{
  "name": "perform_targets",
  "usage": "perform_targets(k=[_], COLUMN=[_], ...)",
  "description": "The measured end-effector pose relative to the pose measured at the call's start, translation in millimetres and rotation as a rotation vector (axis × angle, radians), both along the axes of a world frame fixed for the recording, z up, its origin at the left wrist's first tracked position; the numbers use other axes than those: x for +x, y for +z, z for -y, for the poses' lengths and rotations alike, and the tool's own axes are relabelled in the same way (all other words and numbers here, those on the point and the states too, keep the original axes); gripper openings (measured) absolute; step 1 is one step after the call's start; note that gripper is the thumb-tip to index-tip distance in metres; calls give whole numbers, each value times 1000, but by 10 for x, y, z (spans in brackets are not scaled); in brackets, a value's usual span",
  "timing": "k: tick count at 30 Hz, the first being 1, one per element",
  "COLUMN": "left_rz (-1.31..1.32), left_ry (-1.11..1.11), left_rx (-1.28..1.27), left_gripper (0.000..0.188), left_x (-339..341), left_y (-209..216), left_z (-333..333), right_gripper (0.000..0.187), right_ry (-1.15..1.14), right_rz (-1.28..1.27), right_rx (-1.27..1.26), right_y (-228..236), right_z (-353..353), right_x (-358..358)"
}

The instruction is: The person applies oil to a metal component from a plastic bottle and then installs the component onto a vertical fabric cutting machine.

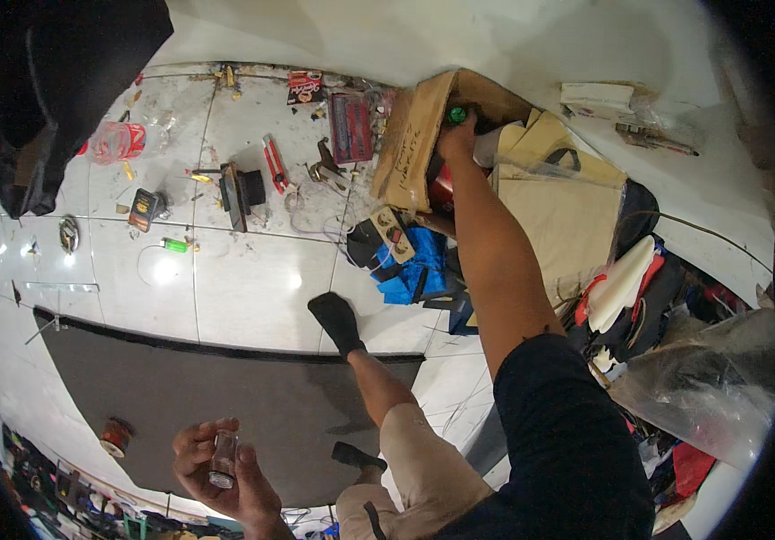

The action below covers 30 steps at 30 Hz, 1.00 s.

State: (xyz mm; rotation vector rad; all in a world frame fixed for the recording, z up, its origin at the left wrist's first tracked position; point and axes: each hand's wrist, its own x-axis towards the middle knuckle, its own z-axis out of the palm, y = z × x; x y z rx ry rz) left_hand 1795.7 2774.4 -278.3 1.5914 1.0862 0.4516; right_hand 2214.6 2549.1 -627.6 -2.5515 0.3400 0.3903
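Note:
My left hand (194,463), low in the view, is closed around a small clear glass bottle (224,457) between thumb and fingers. It is tilted, with a pale round end facing down. My right arm reaches far forward into an open cardboard box (401,153). Inside it, my right hand (458,139) is closed at a round green cap (457,115); the rest of that capped object is hidden by the hand and box. Something red and shiny (441,191) shows under the wrist, beside the box wall.
Brown paper sheets (554,211) lean against the box. Blue cloth (414,265) lies before it. Across the tiles are a red cutter knife (274,164), a green lighter (174,245) and a red case (349,128). A spool (116,436) stands on the dark mat (198,396).

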Motion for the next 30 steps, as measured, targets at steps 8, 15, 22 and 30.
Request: perform_targets(k=[8,15,22,30], left_rz=[37,121,212,74], left_ry=[14,46,231,487], left_rx=[67,79,183,363], left_gripper=[31,27,22,27], left_x=[-244,-662,-1189,-3117], left_y=[307,818,1635,2436], left_z=[-111,-17,253,1086], right_gripper=[68,30,30,30], right_ry=[-62,127,671,1175], right_rz=[35,386,22,-489], right_rx=[-80,92,12,40], right_y=[649,1262,2412,3203], right_z=[-146,39,-16,-350], right_x=[-442,-1455,-2686,-3991])
